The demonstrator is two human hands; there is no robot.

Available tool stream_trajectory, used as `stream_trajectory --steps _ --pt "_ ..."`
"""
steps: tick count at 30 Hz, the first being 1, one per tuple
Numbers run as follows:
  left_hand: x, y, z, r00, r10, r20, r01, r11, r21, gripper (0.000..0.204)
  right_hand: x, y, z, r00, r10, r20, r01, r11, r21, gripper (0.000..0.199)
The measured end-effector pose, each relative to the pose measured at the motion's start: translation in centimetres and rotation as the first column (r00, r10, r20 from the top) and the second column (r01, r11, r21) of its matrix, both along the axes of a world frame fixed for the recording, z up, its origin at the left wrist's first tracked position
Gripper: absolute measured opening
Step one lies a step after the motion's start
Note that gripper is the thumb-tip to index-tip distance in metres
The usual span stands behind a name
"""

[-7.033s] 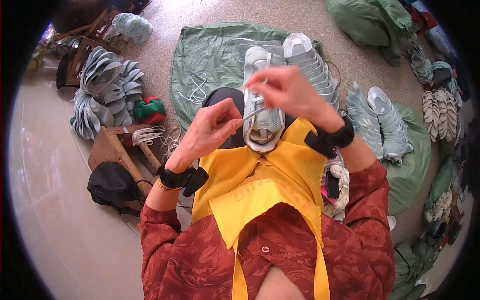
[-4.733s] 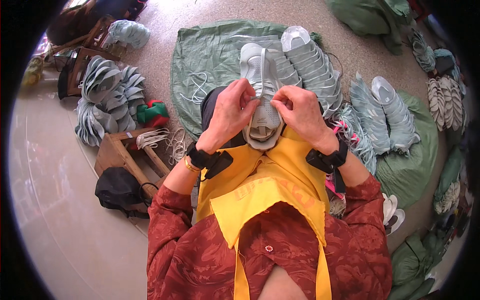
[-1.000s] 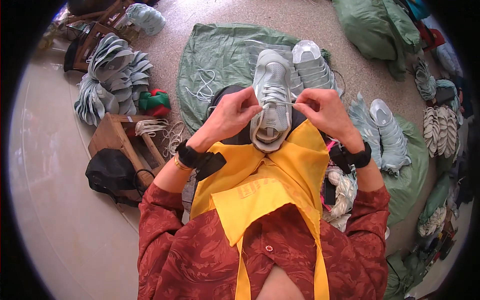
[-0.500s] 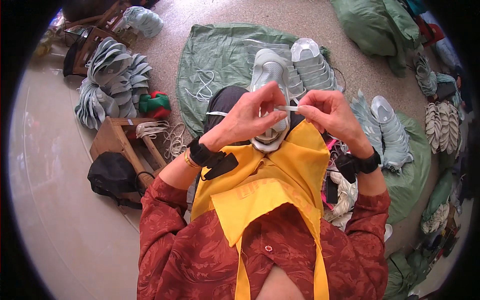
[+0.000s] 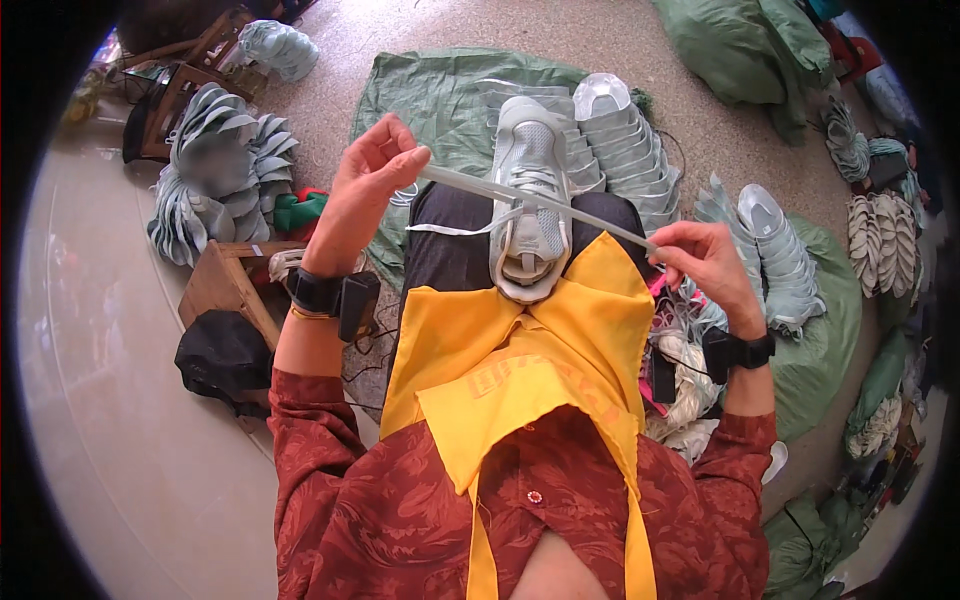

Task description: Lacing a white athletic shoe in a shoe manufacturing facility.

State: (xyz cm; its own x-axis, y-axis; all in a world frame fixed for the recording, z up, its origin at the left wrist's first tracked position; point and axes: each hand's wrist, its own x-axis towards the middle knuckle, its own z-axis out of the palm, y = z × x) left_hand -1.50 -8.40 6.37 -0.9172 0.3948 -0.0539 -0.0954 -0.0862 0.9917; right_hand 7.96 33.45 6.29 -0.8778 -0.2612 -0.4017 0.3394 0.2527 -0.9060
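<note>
A pale grey-green sneaker (image 5: pixel 541 247) rests on my lap, its toe pointing away from me and its front eyelets laced. A flat pale shoelace (image 5: pixel 604 223) stretches at a slant across and above it. My left hand (image 5: pixel 378 172), raised at the left of the shoe, pinches one part of this lace between thumb and fingers. Lower down on the right, my right hand (image 5: pixel 703 262) pinches the lace at its other side. A loose white lace end (image 5: pixel 450 230) trails leftward from the shoe over my dark trouser leg.
Nested rows of shoe uppers (image 5: pixel 628 150) lie on a green cloth (image 5: pixel 420 95) ahead. More upper stacks (image 5: pixel 780 260) sit at the right on green sacking. A wooden stool (image 5: pixel 225 290) with a black bag (image 5: pixel 222 352) stands left. White lace bundles (image 5: pixel 686 375) lie beside my right thigh.
My hands have spread from close together over the shoe, the left up and leftward, the right outward and slightly down. The lace between them now shows as a long taut strip.
</note>
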Motion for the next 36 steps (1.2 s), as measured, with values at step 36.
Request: stream_trajectory --steps 36 --pt "6.1 7.8 -4.3 0.97 -0.022 -0.242 -0.104 0.864 -0.493 0.01 -1.0 -12.4 -3.4 0.579 0.465 -0.669 -0.186 0.875 0.447 0.024"
